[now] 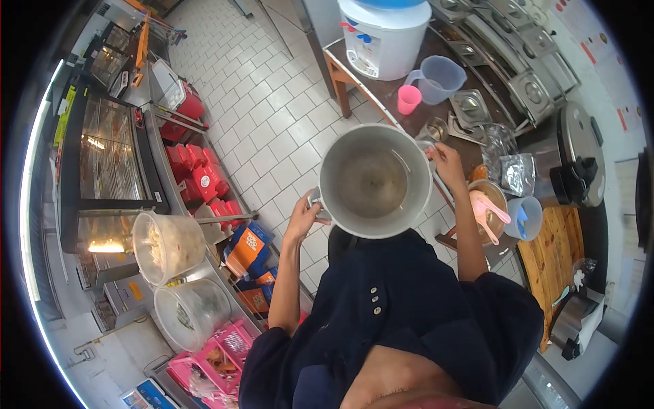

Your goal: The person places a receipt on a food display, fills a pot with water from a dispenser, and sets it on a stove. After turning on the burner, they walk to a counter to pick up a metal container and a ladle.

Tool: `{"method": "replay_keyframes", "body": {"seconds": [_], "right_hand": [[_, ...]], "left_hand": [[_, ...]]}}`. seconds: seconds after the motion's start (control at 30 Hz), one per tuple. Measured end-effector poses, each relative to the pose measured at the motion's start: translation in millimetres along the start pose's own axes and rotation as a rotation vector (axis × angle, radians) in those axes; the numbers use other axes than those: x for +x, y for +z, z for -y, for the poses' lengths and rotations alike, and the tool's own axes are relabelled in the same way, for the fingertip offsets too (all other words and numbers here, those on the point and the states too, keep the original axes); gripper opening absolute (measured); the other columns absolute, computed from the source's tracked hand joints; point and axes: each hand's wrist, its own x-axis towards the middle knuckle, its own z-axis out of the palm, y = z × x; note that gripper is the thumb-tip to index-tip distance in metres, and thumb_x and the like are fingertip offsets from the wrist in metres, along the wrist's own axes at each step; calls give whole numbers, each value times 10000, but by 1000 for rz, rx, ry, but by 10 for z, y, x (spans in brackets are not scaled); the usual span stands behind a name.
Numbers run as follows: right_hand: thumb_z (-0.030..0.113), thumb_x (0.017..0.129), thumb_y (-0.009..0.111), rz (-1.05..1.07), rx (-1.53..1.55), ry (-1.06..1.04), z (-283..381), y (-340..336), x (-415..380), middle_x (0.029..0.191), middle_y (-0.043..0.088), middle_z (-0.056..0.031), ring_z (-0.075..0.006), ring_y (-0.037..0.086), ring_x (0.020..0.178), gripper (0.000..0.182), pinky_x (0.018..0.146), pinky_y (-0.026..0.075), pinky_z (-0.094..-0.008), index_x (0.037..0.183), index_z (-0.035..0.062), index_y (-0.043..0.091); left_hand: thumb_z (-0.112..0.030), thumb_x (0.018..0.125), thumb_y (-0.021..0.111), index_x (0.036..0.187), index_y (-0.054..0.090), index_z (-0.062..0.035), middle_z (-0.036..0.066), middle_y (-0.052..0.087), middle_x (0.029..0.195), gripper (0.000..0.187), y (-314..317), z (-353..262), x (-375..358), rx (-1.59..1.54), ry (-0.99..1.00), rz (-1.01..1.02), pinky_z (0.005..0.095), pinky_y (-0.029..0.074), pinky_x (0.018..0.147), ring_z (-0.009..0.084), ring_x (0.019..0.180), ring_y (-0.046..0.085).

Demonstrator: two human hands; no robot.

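A large grey metal cooking pot [328, 208] is held out in front of my body, over the tiled floor. Some clear liquid seems to lie in its bottom, which looks stained brownish. My left hand [304, 217] is closed around the handle on the pot's left side. On the opposite side, my right hand [446, 165] grips the other handle. Close to my right hand, a small clear cup [434, 129] stands at the edge of the dark table.
On the right table [392, 102] stand a white water dispenser [388, 44], a plastic jug [439, 80], a pink cup [409, 99] and metal lids [470, 108]. A pressure cooker [579, 157] is farther right. Clear tubs [170, 247] and pink baskets [214, 361] line the left counter.
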Motion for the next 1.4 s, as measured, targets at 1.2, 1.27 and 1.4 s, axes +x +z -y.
{"method": "replay_keyframes", "body": {"seconds": [1.2, 1.27, 1.4], "right_hand": [[143, 718, 735, -1159, -139, 222, 33, 2825, 3840, 955, 592, -126, -216, 605, 719, 504, 679, 475, -330, 1140, 3, 498], [148, 719, 735, -1113, -135, 237, -20, 2792, 3966, 981, 593, -142, -234, 616, 742, 498, 689, 480, -347, 1135, 1, 502], [157, 718, 738, -993, -99, 285, 14, 2849, 4102, 1067, 587, -185, -270, 640, 810, 495, 714, 489, -368, 1127, -3, 509]], "left_hand": [[-59, 904, 383, 1101, 495, 89, 143, 577, 1026, 270, -3001, -1481, 4723, 5, -105, 148, 385, 584, 760, 230, 907, 618], [-59, 900, 389, 1103, 493, 80, 135, 569, 1015, 266, -3047, -1552, 4772, 19, -115, 153, 389, 584, 764, 226, 908, 611], [-51, 897, 391, 1098, 494, 72, 124, 559, 1007, 257, -3115, -1634, 4931, 14, -166, 233, 387, 590, 749, 212, 907, 600]]}}
